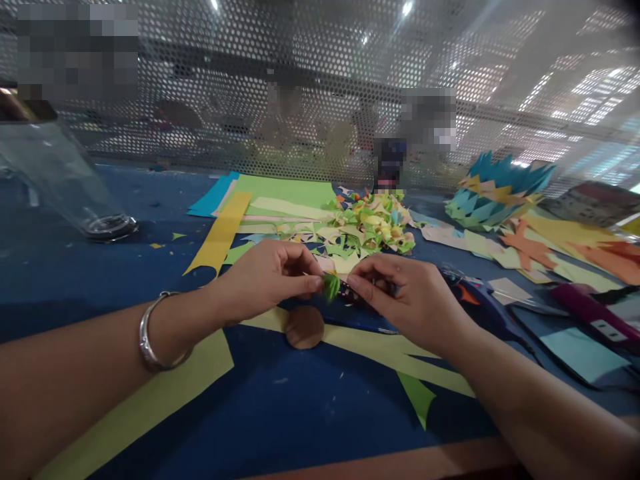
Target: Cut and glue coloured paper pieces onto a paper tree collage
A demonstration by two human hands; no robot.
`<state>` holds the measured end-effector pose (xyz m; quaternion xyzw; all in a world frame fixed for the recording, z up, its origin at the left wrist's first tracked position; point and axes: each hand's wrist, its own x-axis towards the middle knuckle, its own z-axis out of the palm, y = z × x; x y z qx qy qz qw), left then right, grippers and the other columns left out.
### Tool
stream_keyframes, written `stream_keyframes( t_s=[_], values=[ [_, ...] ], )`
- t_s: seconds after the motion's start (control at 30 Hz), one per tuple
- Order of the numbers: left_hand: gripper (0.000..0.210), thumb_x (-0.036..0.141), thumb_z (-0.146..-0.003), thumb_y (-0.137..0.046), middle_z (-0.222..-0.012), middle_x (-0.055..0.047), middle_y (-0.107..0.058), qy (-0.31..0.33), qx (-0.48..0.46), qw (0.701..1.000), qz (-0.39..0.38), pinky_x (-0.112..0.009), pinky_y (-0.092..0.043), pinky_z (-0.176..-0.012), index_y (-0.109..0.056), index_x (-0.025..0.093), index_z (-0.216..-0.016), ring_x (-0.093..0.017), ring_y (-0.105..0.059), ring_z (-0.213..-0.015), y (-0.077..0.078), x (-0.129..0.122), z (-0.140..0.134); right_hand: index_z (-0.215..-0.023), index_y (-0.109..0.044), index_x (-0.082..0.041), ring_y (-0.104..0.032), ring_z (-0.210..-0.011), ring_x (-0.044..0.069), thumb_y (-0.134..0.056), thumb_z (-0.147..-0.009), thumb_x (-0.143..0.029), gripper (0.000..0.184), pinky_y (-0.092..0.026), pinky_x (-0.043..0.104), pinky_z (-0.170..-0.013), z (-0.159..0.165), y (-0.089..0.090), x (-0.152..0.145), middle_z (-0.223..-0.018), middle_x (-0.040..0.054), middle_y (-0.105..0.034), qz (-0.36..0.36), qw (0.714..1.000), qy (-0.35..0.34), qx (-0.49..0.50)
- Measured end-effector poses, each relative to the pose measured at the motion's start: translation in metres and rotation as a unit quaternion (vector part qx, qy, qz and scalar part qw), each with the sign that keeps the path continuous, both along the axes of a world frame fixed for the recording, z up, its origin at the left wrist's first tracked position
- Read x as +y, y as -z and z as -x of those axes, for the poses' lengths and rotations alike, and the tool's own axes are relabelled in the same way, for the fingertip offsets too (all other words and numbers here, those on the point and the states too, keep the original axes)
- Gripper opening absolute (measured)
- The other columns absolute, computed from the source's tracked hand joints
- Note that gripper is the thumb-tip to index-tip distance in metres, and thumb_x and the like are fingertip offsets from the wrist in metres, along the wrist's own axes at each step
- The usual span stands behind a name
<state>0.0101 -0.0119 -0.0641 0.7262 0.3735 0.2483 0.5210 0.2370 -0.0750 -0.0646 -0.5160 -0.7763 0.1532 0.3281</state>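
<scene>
My left hand [280, 277], with a silver bangle at its wrist, pinches a small green paper piece [331, 287] between thumb and forefinger. The piece looks creased or fringed. Just to its right, the thumb and forefinger of my right hand [407, 293] are pressed together; whatever they may hold is too small to make out. Beneath the green piece, a round brown disc [305, 328] lies on a pale yellow-green strip [367, 339]. Behind my fingers rises a heap of cut paper scraps [383, 223].
Coloured paper sheets [285, 188] and a yellow strip [223, 230] lie behind my left hand. A clear glass vessel [65, 177] stands left. Rightward are a dark blue corded tool [487, 313], a purple tool [595, 317] and a zigzag paper ring [500, 193]. A perforated screen [210, 100] backs the table.
</scene>
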Motion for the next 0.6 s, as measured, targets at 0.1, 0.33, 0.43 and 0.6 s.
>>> stream_keyframes(
  t_s=[0.1,0.33,0.43,0.6],
  values=[
    [0.015,0.030,-0.083,-0.072,-0.082,-0.002,-0.074,0.024,0.079,0.993,-0.080,-0.028,-0.053,-0.070,-0.073,0.020,-0.095,-0.016,-0.069,-0.075,0.001,-0.001,0.001,-0.088,-0.070,-0.021,-0.059,-0.064,0.012,-0.062,-0.095,-0.029,0.014,-0.040,0.025,-0.054,-0.002,0.003,0.001,-0.076,-0.0010,-0.067,0.015,1.000,-0.003,0.009],
    [0.014,0.026,-0.088,-0.061,-0.096,-0.004,-0.076,-0.074,0.129,0.953,-0.265,-0.030,-0.051,-0.069,-0.074,0.022,-0.093,-0.018,-0.069,-0.083,-0.018,0.007,0.009,-0.087,-0.070,-0.021,-0.058,-0.062,0.013,-0.061,-0.094,-0.031,0.015,-0.039,0.027,-0.054,-0.003,0.003,0.002,-0.075,0.0001,-0.068,0.024,1.000,0.009,-0.005],
    [0.012,0.025,-0.086,-0.064,-0.096,-0.005,-0.075,-0.075,0.093,0.963,-0.241,-0.032,-0.054,-0.073,-0.072,0.022,-0.094,-0.019,-0.069,-0.083,-0.024,0.011,0.011,-0.085,-0.069,-0.021,-0.058,-0.063,0.014,-0.060,-0.095,-0.032,0.016,-0.039,0.027,-0.054,-0.003,0.003,0.003,-0.074,0.0001,-0.068,0.027,1.000,0.010,-0.003],
    [0.014,0.020,-0.084,-0.064,-0.097,-0.006,-0.075,-0.071,0.005,0.988,-0.137,-0.034,-0.057,-0.077,-0.071,0.023,-0.095,-0.020,-0.070,-0.091,-0.020,0.009,0.009,-0.083,-0.068,-0.022,-0.054,-0.058,0.012,-0.061,-0.094,-0.033,0.018,-0.038,0.026,-0.054,-0.004,0.004,0.006,-0.069,-0.0012,-0.067,0.031,0.999,0.029,-0.008]
  ],
)
